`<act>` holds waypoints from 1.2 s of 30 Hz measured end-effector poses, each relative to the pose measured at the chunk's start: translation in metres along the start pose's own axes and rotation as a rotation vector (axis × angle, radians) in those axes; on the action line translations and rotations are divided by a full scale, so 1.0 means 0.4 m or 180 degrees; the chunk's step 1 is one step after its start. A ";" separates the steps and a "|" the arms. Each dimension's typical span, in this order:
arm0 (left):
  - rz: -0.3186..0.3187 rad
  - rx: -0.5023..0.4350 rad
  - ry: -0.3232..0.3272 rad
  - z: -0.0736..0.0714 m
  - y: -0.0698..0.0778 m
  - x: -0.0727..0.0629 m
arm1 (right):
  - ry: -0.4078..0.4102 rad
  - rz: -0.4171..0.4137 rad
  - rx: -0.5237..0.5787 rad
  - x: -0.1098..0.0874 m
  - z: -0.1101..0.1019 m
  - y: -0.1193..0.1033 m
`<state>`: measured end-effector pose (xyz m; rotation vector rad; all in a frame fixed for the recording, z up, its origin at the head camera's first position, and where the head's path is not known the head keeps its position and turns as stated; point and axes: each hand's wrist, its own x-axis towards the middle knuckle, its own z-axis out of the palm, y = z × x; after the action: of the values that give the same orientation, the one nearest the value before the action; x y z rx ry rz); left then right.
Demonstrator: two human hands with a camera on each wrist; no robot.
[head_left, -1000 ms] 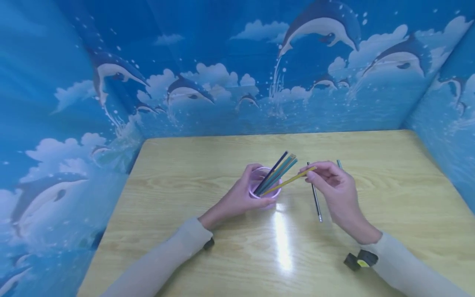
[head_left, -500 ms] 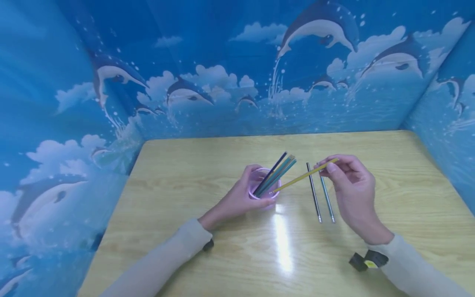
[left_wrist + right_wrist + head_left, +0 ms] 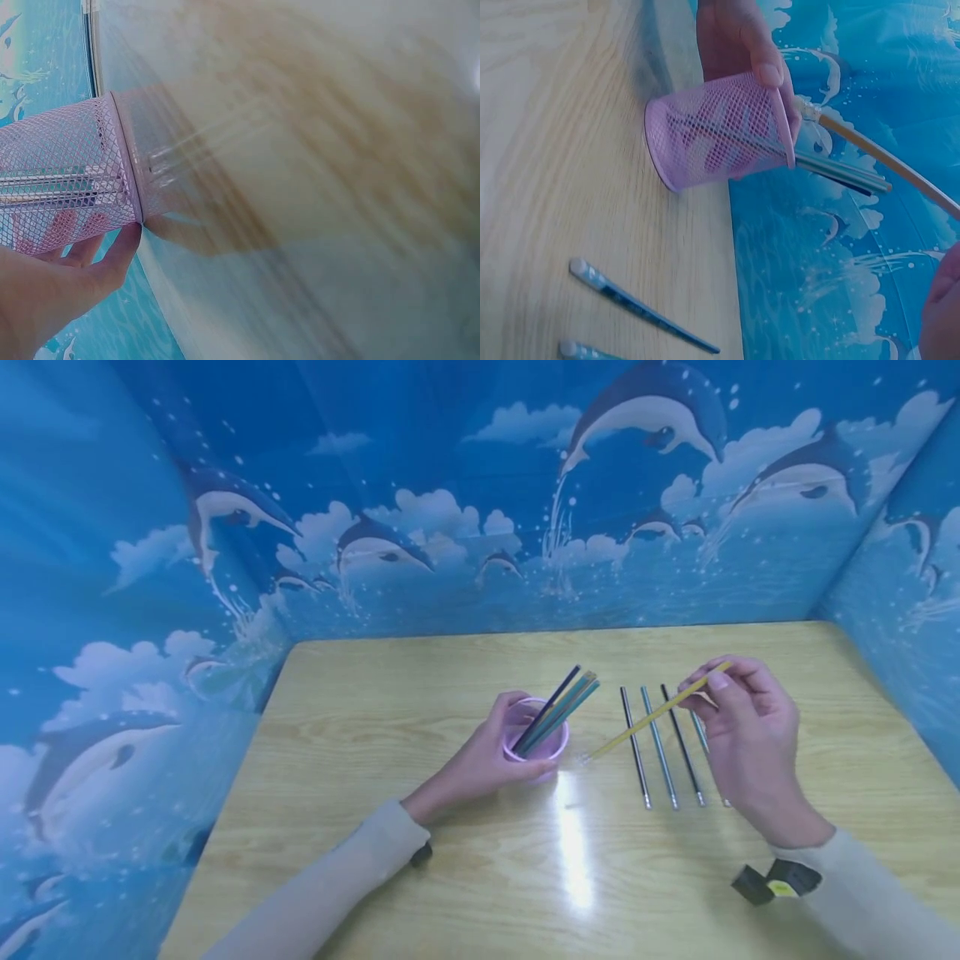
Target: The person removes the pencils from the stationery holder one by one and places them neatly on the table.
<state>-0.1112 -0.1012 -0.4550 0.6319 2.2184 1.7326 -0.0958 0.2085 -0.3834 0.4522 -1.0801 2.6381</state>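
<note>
My left hand (image 3: 480, 760) grips a pink mesh pen holder (image 3: 705, 146), which stands upright on the table with several pencils (image 3: 558, 714) leaning out of it. In the left wrist view, fingers lie along the lower mesh wall of the pen holder (image 3: 64, 142). My right hand (image 3: 757, 747) pinches a yellow pencil (image 3: 652, 717) near its far end, its eraser end pointing down-left towards the holder. Below that pencil, a row of dark and teal pencils (image 3: 660, 752) lies side by side on the table; my right hand partly covers the rightmost one.
The wooden table (image 3: 390, 710) reaches back to a blue dolphin-print curtain (image 3: 450, 568), which also stands along both sides. A bright light reflection falls on the tabletop in front of the holder.
My right hand has drawn the yellow pencil out of the holder, moving right and slightly back. More of the pencils on the table have come into view. My left hand and the holder have stayed put.
</note>
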 end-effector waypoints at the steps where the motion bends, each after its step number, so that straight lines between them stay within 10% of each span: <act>1: -0.0002 0.0013 0.0007 -0.001 0.000 0.000 | 0.0008 0.0011 0.0011 0.002 -0.004 -0.004; 22: 0.0038 0.0012 0.0029 0.001 -0.007 0.002 | -0.0186 0.0412 -0.0692 0.055 -0.101 -0.053; 36: 0.0067 0.0016 0.0036 0.002 -0.009 0.001 | 0.0079 0.1326 -0.2671 0.088 -0.222 -0.095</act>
<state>-0.1120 -0.1011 -0.4587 0.6505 2.2321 1.7454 -0.1316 0.3021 -0.4062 0.0057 -2.2870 2.1574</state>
